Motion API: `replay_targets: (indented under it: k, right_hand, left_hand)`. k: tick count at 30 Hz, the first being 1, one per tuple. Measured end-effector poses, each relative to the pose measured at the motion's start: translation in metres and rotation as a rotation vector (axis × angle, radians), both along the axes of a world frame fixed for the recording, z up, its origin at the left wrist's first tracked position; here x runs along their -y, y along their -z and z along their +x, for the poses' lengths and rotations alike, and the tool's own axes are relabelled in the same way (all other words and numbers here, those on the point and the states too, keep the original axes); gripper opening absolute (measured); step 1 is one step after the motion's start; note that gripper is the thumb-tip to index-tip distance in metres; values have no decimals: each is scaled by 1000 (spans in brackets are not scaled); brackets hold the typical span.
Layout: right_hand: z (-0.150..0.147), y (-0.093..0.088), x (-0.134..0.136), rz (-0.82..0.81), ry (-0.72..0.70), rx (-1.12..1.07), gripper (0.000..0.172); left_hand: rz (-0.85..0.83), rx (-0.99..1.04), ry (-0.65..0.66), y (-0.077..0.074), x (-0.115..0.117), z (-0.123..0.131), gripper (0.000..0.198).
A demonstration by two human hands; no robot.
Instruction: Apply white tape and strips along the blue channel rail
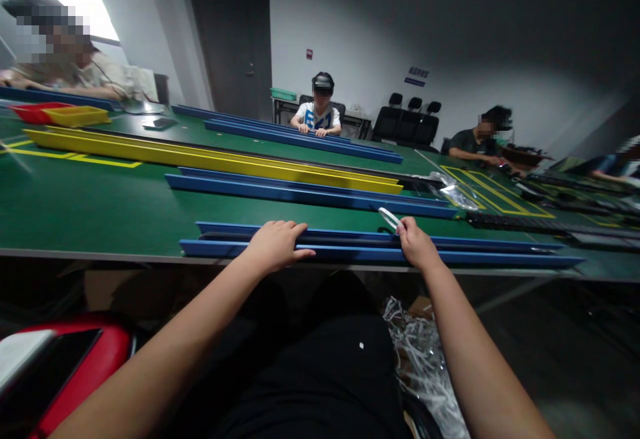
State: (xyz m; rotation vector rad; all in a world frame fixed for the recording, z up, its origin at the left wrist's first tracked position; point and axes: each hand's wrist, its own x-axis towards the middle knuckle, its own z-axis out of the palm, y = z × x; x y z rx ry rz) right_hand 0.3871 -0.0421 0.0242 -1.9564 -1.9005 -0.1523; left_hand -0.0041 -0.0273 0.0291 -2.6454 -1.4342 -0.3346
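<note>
Nearest to me, a long blue channel (350, 250) lies along the table's front edge with a black strip (340, 240) inside it. My left hand (277, 244) rests across the channel on top of the black strip, its fingers together and thumb stretched out to the right. Farther right, my right hand (416, 244) is closed, pinching a thin white strip (389, 218) that curls up in a loop to the left above the channel. Its lower fingers are at the channel, and whether they touch the black strip is hidden.
Beyond lie another blue channel (310, 193), a yellow channel (225, 160) and more blue channels (300, 137). Red (40, 112) and yellow trays (77, 116) stand far left. Several people sit around the green table (90, 205). White strip scraps (425, 352) are heaped below, right of my legs.
</note>
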Motion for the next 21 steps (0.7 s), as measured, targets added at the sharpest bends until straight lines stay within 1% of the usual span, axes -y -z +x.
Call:
replay_targets:
  k: [3,5,8,10,12,14,19,21]
  right_hand:
    - [-30,-1,2,21,-26,-2,32]
    - [-55,1,2,61,-53,12,32]
    - [-84,5,3,99,-79,75,31]
    - [-90,6,3,112,-87,87,31]
    - [-83,7,4,118,-89,81,32]
    - [-67,7,4,120,-81,71,32]
    - [-14,7,5,99,-34,34,31]
    - [3,7,4,100,-20,20,31]
  left_hand:
    - [-43,-49,-99,-3,-3,-30,85]
    - [-49,-66,-135,-4,-3,-43,85]
    - [-8,-67,-155,-3,0,-47,80]
    - [20,-65,-156,-3,1,-43,78]
    - [29,-51,-145,-2,2,-35,77]
    - [27,-25,-129,-2,0,-22,76]
    - [27,7,-99,0,-5,25,76]
    - [29,24,-93,1,-6,42,77]
